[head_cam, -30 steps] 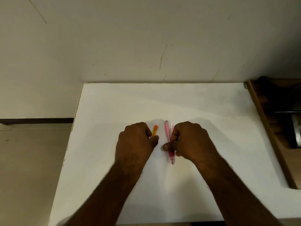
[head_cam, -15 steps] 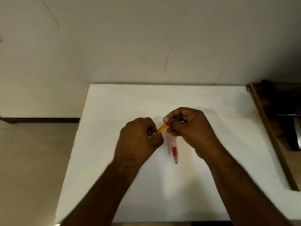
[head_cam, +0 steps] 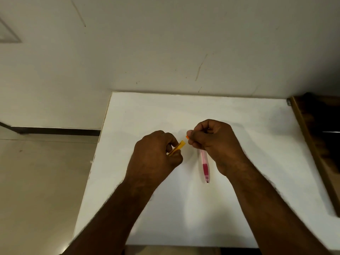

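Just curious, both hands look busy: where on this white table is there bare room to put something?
Bare: the far strip of table by the wall, the side left of the left hand, and the stretch from the right hand to the wooden ledge. Crowded: the middle, where the hands hold orange pen parts by the pink pen.

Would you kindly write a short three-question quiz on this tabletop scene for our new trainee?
1. True or false: the slim pink plastic pen lies on the white table.
2. What does the left hand grip? A) the yellow-orange plastic pen barrel B) the pink pen C) nothing
3. Fill in: the small orange plastic piece is pinched by the ___ hand.
Key: 1 true; 2 A; 3 right hand.
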`<move>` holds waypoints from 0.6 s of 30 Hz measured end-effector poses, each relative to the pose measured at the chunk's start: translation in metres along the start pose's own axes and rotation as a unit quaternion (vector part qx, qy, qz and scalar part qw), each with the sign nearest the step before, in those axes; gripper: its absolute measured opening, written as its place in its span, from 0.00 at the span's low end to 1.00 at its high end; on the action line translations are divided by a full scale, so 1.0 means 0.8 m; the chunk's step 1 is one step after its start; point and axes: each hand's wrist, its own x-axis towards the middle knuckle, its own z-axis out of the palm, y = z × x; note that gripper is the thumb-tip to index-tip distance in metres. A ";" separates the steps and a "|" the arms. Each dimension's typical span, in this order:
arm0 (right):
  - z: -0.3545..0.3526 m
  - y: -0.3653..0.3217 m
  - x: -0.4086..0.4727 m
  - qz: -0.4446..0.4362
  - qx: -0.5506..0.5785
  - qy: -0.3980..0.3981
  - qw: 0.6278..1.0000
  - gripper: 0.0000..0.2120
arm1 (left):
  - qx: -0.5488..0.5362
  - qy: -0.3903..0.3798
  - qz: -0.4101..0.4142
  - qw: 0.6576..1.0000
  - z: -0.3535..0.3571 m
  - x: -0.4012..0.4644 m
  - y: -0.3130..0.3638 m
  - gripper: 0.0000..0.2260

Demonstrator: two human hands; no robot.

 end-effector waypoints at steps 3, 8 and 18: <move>-0.001 0.002 0.000 -0.022 0.008 0.035 0.999 0.06 | -0.013 0.010 -0.005 1.000 -0.007 -0.004 -0.005 0.05; 0.025 0.022 -0.013 -0.098 -0.301 0.015 0.948 0.07 | -0.024 0.032 0.001 0.999 -0.014 -0.006 -0.008 0.06; 0.014 0.016 -0.005 -0.062 -0.166 0.030 0.984 0.05 | -0.025 0.013 -0.001 1.000 -0.014 0.001 0.000 0.06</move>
